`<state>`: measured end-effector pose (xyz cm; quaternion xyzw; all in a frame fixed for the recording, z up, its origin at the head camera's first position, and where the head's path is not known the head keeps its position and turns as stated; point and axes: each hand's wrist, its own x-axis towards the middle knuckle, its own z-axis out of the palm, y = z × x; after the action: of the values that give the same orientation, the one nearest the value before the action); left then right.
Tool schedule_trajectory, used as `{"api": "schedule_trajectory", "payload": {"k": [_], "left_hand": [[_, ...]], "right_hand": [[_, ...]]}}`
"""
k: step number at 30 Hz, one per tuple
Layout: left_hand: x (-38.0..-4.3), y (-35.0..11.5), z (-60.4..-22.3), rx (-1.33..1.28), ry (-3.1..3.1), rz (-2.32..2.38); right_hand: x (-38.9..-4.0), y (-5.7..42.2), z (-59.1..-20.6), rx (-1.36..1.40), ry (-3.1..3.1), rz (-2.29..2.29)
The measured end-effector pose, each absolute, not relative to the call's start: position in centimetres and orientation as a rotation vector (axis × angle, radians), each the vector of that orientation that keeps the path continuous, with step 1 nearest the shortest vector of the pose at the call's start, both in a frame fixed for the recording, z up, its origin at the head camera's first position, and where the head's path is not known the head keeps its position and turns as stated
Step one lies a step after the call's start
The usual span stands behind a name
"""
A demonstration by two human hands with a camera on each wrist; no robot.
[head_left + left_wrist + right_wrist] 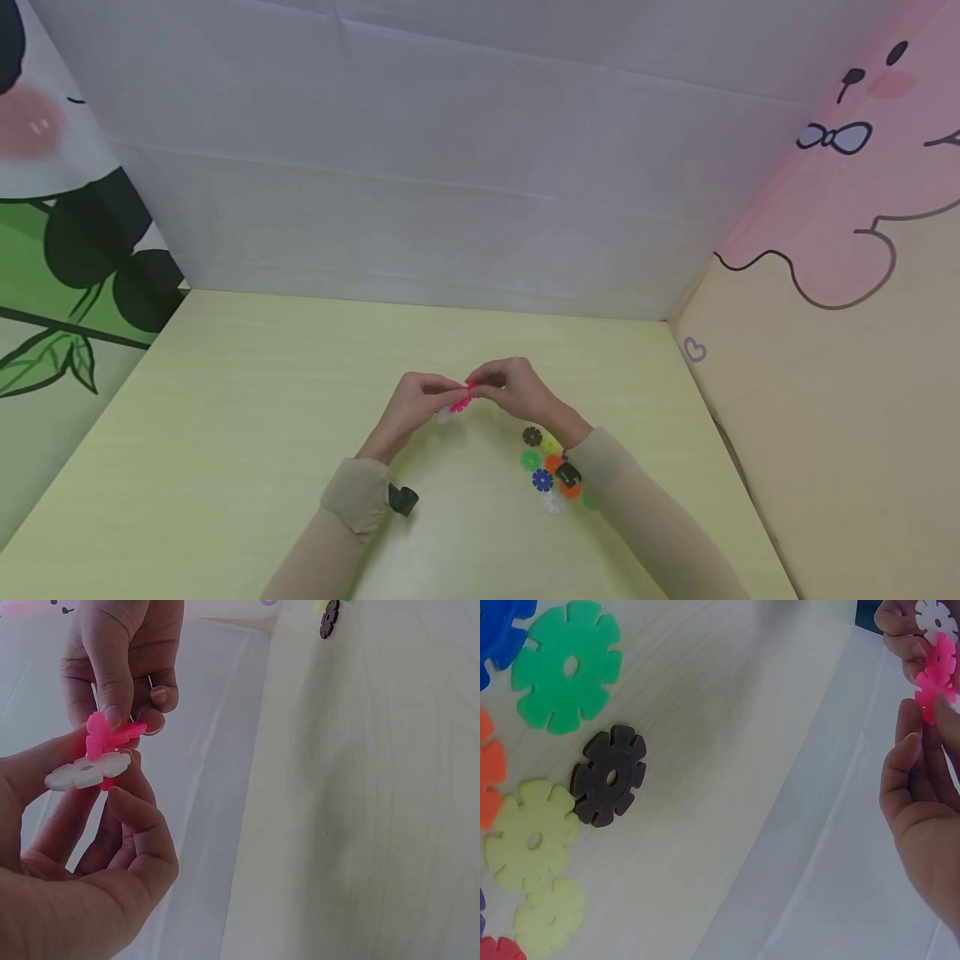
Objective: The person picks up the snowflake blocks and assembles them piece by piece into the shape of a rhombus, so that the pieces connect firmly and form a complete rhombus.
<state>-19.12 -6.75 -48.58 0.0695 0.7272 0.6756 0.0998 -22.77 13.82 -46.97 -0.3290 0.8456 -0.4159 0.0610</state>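
Note:
My left hand [408, 408] and right hand [522, 392] meet above the middle of the table. Between them is a small joined piece of notched plastic snowflake discs. In the left wrist view, a white snowflake disc [84, 773] lies nearly flat, with a pink snowflake disc [96, 738] standing upright through it. Left thumb and fingers grip this part. A second pink snowflake disc [132, 733] meets the upright one at an angle. The right thumb and fingertips pinch it, partly covering it. In the right wrist view the three discs form a short chain.
Loose snowflake discs lie beside and under my right forearm, among them a brown disc [613, 777], a green disc [570, 667] and a yellow disc [532, 836]. A white back wall [450, 167] and painted side panels surround the pale table [262, 417].

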Motion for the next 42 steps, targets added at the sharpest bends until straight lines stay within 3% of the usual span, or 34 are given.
{"api": "schedule_trajectory", "payload": {"k": [15,42], "left_hand": [[-19.2,-6.8,-48.8,0.125,2.180,1.992],[-19.2,-7.6,-49.6,0.028,2.143,1.998]], "right_hand": [[-22.5,14.7,-46.2,-0.949,2.595,-1.204],[-21.9,24.7,-50.1,-0.545,2.687,-0.902]]}}
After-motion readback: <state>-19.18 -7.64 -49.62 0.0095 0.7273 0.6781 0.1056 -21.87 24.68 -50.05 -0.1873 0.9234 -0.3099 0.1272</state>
